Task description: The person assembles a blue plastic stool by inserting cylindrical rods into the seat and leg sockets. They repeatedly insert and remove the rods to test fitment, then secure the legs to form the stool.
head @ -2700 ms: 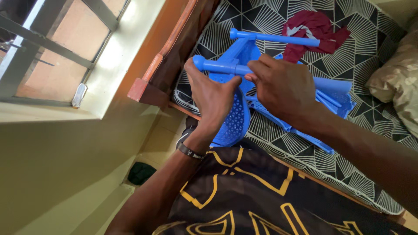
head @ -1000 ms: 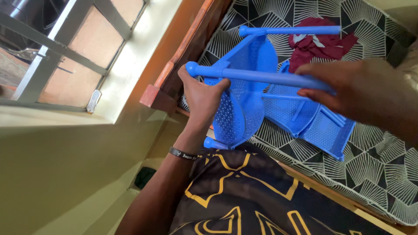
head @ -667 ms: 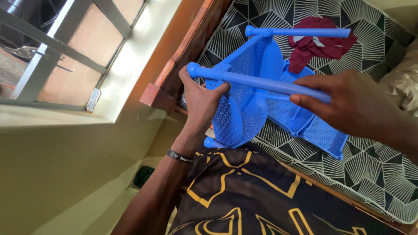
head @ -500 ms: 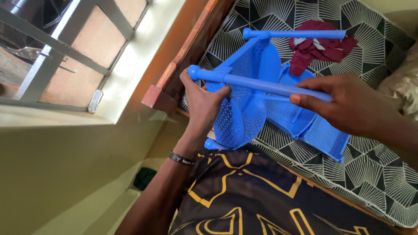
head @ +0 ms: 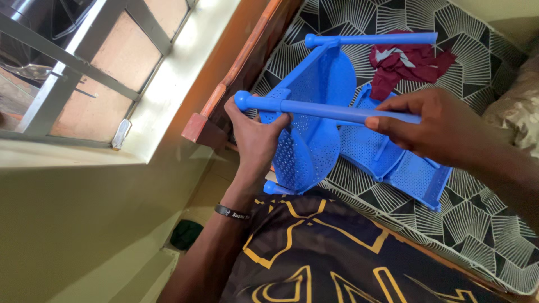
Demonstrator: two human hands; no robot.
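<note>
In front of me is a bed covered by a black-and-white geometric sheet, with a blue perforated plastic rack lying on it beside a crumpled maroon cloth.

Smooth, slightly glossy blue plastic pole over a blue perforated plastic shelf panel, matt between its tiny holes. Soft dark red cloth lies crumpled on the black-and-white patterned fabric bedcover. Polished reddish wooden bed frame alongside.
</note>
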